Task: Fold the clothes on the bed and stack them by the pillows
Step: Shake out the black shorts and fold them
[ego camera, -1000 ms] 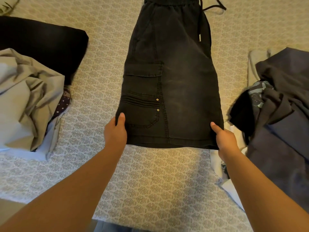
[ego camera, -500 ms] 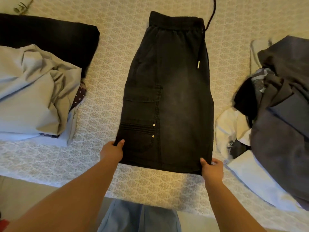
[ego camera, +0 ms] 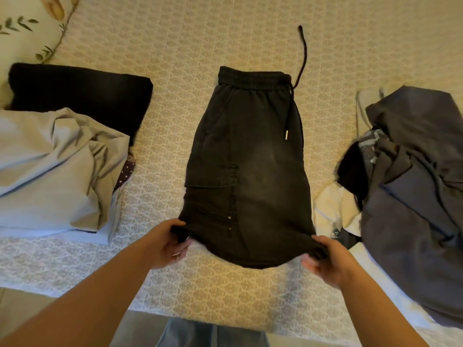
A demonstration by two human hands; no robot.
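Shorts, one black faded denim pair folded lengthwise, lie mid-frame on the patterned bedspread, waistband toward the top, long axis vertical; left hand and right hand each pinch a hem corner; two clothes heaps flank them, grey pile at left, dark pile at right

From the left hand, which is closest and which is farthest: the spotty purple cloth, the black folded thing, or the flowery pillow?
Seen from the head camera, starting at the left hand:
1. Spotty purple cloth, peeking from under the grey pile, just up and to the left.
2. Black folded garment, farther up the bed behind that pile.
3. Flowery pillow, far top-left corner.
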